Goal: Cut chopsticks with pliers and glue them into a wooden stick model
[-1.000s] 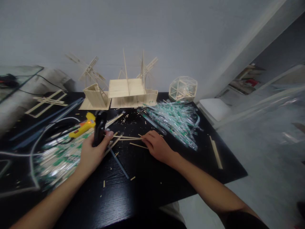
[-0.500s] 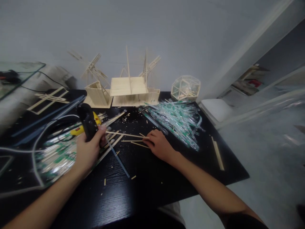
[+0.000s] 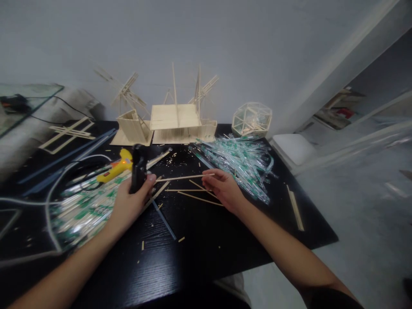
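Observation:
My left hand (image 3: 133, 195) is closed around an upright black-handled tool (image 3: 138, 167); its working end is hidden, so I cannot tell its kind. A thin wooden stick (image 3: 182, 177) runs from the front of that hand to my right hand (image 3: 223, 188), which pinches its right end. Whether the left fingers also grip the stick is unclear. Below it, a few loose wooden sticks (image 3: 185, 190) lie on the black table (image 3: 206, 240). A blue strip (image 3: 165, 221) lies beneath the left hand. Just behind that hand rests a yellow hot glue gun (image 3: 116, 167).
Green-and-clear plastic wrappers (image 3: 240, 161) are heaped at the right, with wrapped sticks (image 3: 83, 206) at the left. Along the wall stand a wooden stick model (image 3: 175, 116) and a faceted frame (image 3: 252, 118). A white cable (image 3: 48, 206) loops at the left.
My right hand has lifted off the loose sticks, moving right with the stick's end. My left hand and the black tool have shifted right, showing more of the glue gun.

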{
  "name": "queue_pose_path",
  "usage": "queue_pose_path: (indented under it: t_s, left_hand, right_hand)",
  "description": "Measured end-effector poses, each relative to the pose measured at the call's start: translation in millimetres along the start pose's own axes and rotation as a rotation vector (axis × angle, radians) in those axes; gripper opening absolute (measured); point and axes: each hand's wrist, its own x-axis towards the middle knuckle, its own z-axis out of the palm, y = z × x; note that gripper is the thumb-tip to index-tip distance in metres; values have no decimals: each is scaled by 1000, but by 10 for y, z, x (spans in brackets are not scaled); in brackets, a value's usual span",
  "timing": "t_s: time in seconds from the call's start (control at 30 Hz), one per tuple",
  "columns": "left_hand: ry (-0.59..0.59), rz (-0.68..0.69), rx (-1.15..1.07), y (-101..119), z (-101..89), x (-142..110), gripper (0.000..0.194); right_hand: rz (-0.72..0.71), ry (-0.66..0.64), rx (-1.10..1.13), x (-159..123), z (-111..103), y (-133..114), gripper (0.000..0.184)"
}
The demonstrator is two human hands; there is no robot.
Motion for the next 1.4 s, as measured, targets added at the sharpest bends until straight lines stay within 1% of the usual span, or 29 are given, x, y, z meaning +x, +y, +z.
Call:
queue_pose_path:
  t_s: [0.07, 0.13, 0.17, 0.23, 0.33, 0.43, 0.57, 0.67, 0.83, 0.97, 1.2, 1.4]
  left_hand:
    - [-75, 46, 122, 1, 3, -33, 45]
    - [-133, 131, 223, 26, -3, -70, 45]
    - [-142, 184, 275, 42, -12, -84, 44]
    - [-125, 301, 388, 64, -41, -99, 42]
    - [-78, 479, 542, 49, -87, -86, 36]
    - [-106, 559, 637, -17, -96, -66, 27]
    - [-165, 597, 742, -92, -51, -98, 26]
    - [-216, 642, 794, -93, -10, -161, 27]
    - [-252, 718, 778, -76, 29, -235, 31]
    - [-287, 707, 758, -77, 46, -252, 28]
    - [-342, 653, 699, -83, 51, -268, 26]
    - [-367, 620, 702, -91, 70, -256, 26]
  right_hand:
    - [32, 33, 144, 40, -21, 1, 38]
    - [42, 50, 223, 57, -29, -4, 39]
    - [50, 42, 240, 53, -26, -9, 40]
    - [76, -17, 233, 24, -7, -24, 40]
    - [123, -162, 162, -56, 48, -47, 38]
    - [158, -263, 108, -138, 109, -62, 34]
    - [217, -318, 132, -212, 164, -66, 29]
    - [239, -356, 176, -249, 190, -61, 25]
    - [229, -390, 194, -286, 217, -41, 28]
    - [212, -394, 171, -281, 216, -7, 31]
    - [200, -409, 146, -270, 206, 4, 29]
    - [198, -406, 142, -267, 209, -4, 29]
